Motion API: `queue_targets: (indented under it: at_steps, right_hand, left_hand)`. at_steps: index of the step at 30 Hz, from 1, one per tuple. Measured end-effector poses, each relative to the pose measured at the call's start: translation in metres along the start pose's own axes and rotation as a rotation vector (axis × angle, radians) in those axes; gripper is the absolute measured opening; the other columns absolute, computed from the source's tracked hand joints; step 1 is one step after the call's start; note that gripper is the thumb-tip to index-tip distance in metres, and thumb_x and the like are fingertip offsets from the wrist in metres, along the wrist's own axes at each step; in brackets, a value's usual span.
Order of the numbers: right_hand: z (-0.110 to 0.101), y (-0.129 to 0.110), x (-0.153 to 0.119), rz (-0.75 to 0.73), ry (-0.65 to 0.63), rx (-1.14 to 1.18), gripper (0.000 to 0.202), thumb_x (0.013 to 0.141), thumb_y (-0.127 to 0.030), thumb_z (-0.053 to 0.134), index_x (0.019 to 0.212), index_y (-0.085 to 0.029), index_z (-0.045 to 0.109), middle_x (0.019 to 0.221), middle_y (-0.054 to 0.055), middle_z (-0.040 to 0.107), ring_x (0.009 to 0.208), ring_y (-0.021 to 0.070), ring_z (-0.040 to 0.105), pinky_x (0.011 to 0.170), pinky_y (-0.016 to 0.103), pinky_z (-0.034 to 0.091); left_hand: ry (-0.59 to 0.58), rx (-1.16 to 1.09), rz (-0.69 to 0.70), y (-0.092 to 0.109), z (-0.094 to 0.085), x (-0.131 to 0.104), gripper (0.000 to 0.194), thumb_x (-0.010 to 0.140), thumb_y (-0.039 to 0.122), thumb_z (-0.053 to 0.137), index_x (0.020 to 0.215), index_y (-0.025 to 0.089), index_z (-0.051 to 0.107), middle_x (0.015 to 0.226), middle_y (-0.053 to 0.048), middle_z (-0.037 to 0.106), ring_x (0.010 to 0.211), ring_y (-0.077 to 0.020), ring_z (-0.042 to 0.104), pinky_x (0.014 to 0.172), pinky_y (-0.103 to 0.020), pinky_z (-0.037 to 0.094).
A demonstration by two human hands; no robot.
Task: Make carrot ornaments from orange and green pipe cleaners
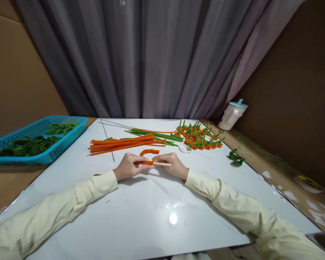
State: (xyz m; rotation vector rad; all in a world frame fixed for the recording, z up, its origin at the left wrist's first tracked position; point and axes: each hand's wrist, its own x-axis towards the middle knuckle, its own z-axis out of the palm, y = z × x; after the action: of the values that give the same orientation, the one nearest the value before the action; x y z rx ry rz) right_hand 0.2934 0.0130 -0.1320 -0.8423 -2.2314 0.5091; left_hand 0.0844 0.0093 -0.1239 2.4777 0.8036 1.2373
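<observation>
My left hand is closed around an orange pipe cleaner, which is coiled tightly about a thin wooden stick. From the right, my right hand pinches at the end of the coil; its fingertips partly cover the spot, and the stick's bare end lies by its palm. Just beyond both hands rests a loose curved orange coil on the white table top. Straight orange pipe cleaners lie in a bundle behind my left hand, with green pipe cleaners behind them.
At the back right stand several orange pieces with green stems, beside a white tape roll. A blue basket at left holds green leaf-like pieces. To the right are a green curled piece and a lidded cup. A curtain hangs behind.
</observation>
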Motion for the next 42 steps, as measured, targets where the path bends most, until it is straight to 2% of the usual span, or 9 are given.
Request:
queue_targets:
  at_steps: [3, 6, 11, 14, 18, 25, 31, 37, 42]
  right_hand:
    - [0.0, 0.0, -0.001, -0.049, -0.057, -0.012, 0.027, 0.081, -0.019, 0.044, 0.088, -0.014, 0.07, 0.062, 0.003, 0.063, 0.051, 0.0093, 0.047, 0.052, 0.018, 0.035]
    - [0.002, -0.001, -0.001, -0.054, -0.084, -0.014, 0.028, 0.082, -0.018, 0.042, 0.084, -0.014, 0.07, 0.064, 0.004, 0.064, 0.049, 0.0088, 0.046, 0.051, 0.019, 0.035]
    - [0.008, -0.003, -0.002, -0.112, 0.042, -0.122, 0.03, 0.088, -0.026, 0.041, 0.096, -0.013, 0.067, 0.064, 0.004, 0.066, 0.048, 0.0092, 0.048, 0.052, 0.019, 0.037]
    - [0.009, -0.004, -0.004, -0.16, 0.091, -0.29, 0.03, 0.089, -0.024, 0.038, 0.086, -0.014, 0.066, 0.067, 0.006, 0.067, 0.053, 0.0107, 0.053, 0.054, 0.02, 0.037]
    - [0.008, -0.01, -0.006, -0.157, 0.078, -0.469, 0.03, 0.088, -0.022, 0.038, 0.069, -0.015, 0.061, 0.05, 0.001, 0.058, 0.041, 0.0078, 0.044, 0.048, 0.02, 0.029]
    - [0.008, -0.019, -0.006, -0.191, 0.045, -0.529, 0.034, 0.09, -0.021, 0.033, 0.064, -0.015, 0.055, 0.045, -0.002, 0.052, 0.039, 0.0058, 0.039, 0.046, 0.02, 0.023]
    - [0.011, -0.017, -0.008, -0.272, 0.056, -0.729, 0.031, 0.085, -0.02, 0.035, 0.058, -0.015, 0.049, 0.043, -0.001, 0.05, 0.038, 0.0075, 0.039, 0.046, 0.024, 0.02]
    - [0.012, -0.013, -0.008, -0.355, 0.042, -0.81, 0.027, 0.083, -0.017, 0.037, 0.06, -0.014, 0.049, 0.045, 0.0, 0.052, 0.039, 0.0095, 0.043, 0.045, 0.027, 0.018]
    - [0.013, -0.01, -0.007, -0.386, 0.027, -0.84, 0.025, 0.084, -0.017, 0.037, 0.062, -0.014, 0.049, 0.046, -0.001, 0.052, 0.039, 0.0096, 0.045, 0.044, 0.028, 0.019]
  left_hand:
    - [0.039, 0.065, 0.006, 0.001, 0.0, -0.001, 0.032, 0.073, 0.044, 0.065, 0.077, 0.012, 0.069, 0.053, -0.003, 0.064, 0.036, -0.0049, 0.036, 0.04, -0.018, 0.032]
    - [0.072, 0.088, 0.043, 0.001, 0.001, -0.001, 0.03, 0.079, 0.039, 0.06, 0.092, 0.014, 0.069, 0.057, -0.003, 0.067, 0.038, -0.0054, 0.041, 0.042, -0.018, 0.036]
    - [0.124, 0.096, 0.136, -0.001, 0.003, -0.001, 0.02, 0.083, 0.027, 0.057, 0.095, 0.017, 0.07, 0.061, -0.001, 0.069, 0.041, -0.0067, 0.051, 0.045, -0.017, 0.04]
    - [0.145, 0.099, 0.087, -0.001, 0.004, 0.0, 0.018, 0.082, 0.024, 0.058, 0.093, 0.017, 0.07, 0.068, -0.003, 0.072, 0.044, -0.0075, 0.055, 0.046, -0.017, 0.042]
    - [0.187, 0.17, 0.059, 0.0, 0.006, 0.0, 0.019, 0.082, 0.029, 0.058, 0.087, 0.017, 0.072, 0.071, -0.004, 0.072, 0.049, -0.0099, 0.061, 0.05, -0.019, 0.046]
    - [0.16, 0.352, 0.103, -0.001, 0.007, -0.002, 0.021, 0.085, 0.03, 0.054, 0.091, 0.02, 0.072, 0.055, 0.0, 0.067, 0.042, -0.0077, 0.054, 0.044, -0.018, 0.036]
    - [0.081, 0.579, 0.228, -0.002, 0.007, -0.003, 0.021, 0.086, 0.029, 0.052, 0.095, 0.022, 0.07, 0.045, 0.003, 0.058, 0.038, -0.0079, 0.046, 0.045, -0.022, 0.029]
    - [0.066, 0.82, 0.407, 0.002, 0.002, -0.004, 0.025, 0.087, 0.023, 0.046, 0.102, 0.022, 0.066, 0.047, 0.002, 0.052, 0.039, -0.0099, 0.04, 0.047, -0.026, 0.025]
    - [0.059, 0.931, 0.476, 0.006, 0.002, -0.003, 0.027, 0.087, 0.019, 0.045, 0.105, 0.021, 0.065, 0.049, 0.001, 0.05, 0.04, -0.011, 0.04, 0.048, -0.028, 0.025]
